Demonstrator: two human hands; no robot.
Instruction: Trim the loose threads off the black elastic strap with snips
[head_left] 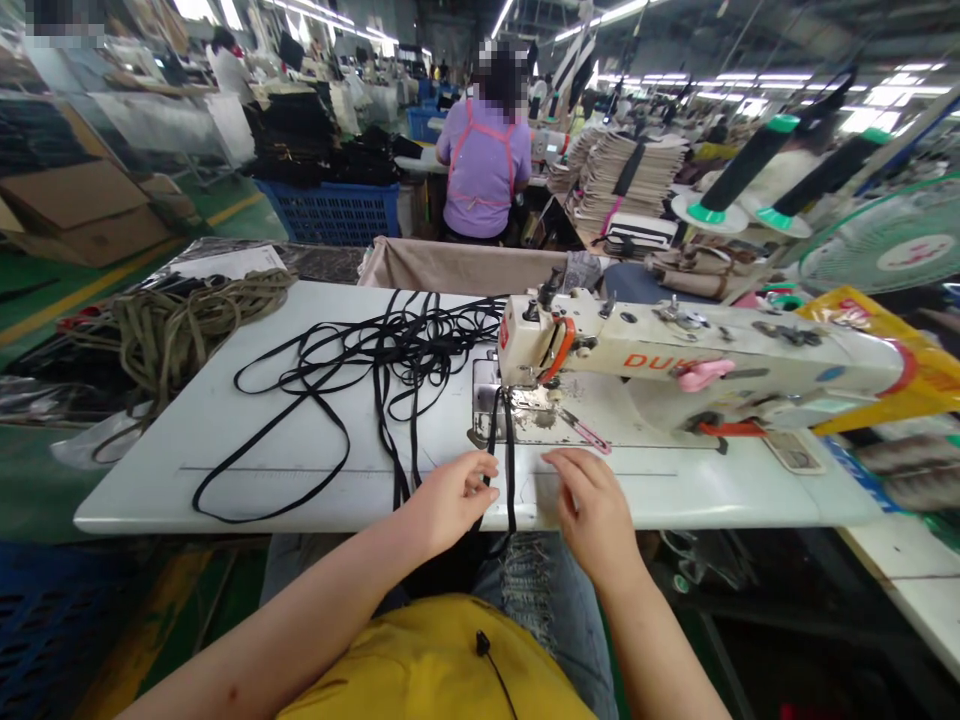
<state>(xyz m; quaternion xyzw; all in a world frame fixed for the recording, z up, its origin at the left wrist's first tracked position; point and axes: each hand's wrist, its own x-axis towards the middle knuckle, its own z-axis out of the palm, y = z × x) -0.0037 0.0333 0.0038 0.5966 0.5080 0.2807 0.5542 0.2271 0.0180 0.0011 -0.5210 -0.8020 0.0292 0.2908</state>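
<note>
A long black strap [511,460] runs from under the presser foot of the sewing machine [697,350] toward me in two strands and drops over the table's front edge. My left hand [450,500] is at the left strand, its fingers curled loosely around it. To the right of the strands, my right hand [596,505] hovers over the table edge with bent fingers apart and nothing in them. Small pink-handled thread snips [589,432] lie on the machine bed. Left of the machine head, more black strapping [405,345] is heaped in loose loops.
Olive straps [187,320] are piled at the table's left end. Beyond the table stand a fabric-lined bin [465,265] and a blue crate [330,210] of dark pieces. A co-worker in purple [480,165] sits ahead. Thread cones [750,170] and a green fan [892,245] stand right.
</note>
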